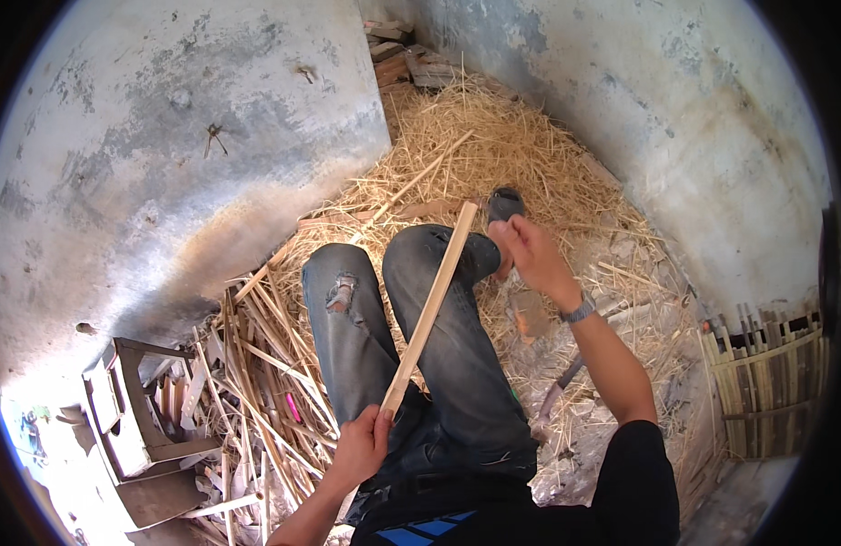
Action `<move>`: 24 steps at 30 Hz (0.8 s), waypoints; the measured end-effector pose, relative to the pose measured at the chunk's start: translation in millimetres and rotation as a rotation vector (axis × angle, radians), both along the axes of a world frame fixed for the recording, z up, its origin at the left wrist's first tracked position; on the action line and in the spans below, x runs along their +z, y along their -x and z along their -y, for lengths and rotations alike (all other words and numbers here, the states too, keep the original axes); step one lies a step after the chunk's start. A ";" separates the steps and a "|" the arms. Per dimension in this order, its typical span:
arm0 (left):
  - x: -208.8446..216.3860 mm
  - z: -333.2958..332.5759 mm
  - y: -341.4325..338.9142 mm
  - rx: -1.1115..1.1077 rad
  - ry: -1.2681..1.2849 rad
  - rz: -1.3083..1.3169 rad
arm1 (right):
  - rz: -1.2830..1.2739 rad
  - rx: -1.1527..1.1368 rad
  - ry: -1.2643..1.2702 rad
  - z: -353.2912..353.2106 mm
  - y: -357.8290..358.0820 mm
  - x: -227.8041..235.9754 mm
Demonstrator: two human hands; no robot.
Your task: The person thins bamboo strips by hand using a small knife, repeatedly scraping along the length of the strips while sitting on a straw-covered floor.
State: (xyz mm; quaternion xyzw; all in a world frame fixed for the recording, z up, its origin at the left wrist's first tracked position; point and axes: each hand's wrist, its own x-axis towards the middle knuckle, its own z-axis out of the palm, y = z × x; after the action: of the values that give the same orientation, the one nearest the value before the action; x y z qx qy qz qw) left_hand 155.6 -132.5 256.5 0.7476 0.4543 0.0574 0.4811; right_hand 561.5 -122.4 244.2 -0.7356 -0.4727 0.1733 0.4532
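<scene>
My left hand (359, 448) is closed around the near end of a long, flat, pale bamboo strip (431, 305). The strip slants up and away across my thighs, its far end close to my right hand. My right hand (533, 258), with a watch on the wrist, is raised beyond my right knee, fingers curled together. Whatever it may hold is hidden. Below it a blurred brownish-orange patch (528, 315) shows, too smeared to name. A dark, curved, handle-like piece (559, 387) lies on the ground by my right thigh.
Loose straw (493, 136) covers the far floor. Split bamboo sticks (270, 373) pile up on my left beside a broken wooden frame (120, 409). Bare plaster walls (193, 155) close in on both sides. A slatted bamboo basket (766, 387) stands at the right.
</scene>
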 end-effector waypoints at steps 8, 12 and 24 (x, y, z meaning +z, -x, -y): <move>-3.1 -5.8 -7.7 -0.032 -0.060 0.066 | -0.106 0.153 -0.043 23.9 14.0 0.8; -0.9 -7.0 -9.7 -0.034 -0.108 0.052 | -0.112 0.047 -0.107 13.2 16.4 11.5; 4.2 -9.1 -13.1 -0.046 -0.096 0.048 | -0.035 -0.018 0.020 -3.0 0.9 -17.3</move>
State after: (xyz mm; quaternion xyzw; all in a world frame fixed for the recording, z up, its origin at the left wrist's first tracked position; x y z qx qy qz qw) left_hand 168.7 -123.4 260.7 0.7784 0.4221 0.0859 0.4567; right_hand 560.6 -119.5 226.9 -0.7412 -0.4561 0.1870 0.4556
